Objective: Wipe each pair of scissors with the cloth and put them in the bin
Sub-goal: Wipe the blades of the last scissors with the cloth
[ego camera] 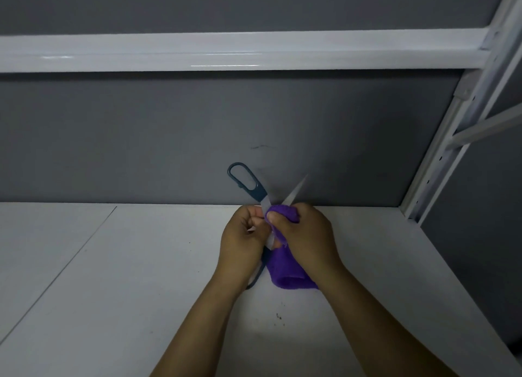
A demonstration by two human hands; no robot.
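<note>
The scissors (259, 195) are held in the air over the back part of the white table (113, 263), with the blades spread open (one dark handle loop points up and away). The left hand (243, 241) has its fingers curled round the scissors near the crossing of the blades. The right hand (306, 235) pinches the purple cloth (285, 272) against one blade. The rest of the cloth hangs down toward the table.
</note>
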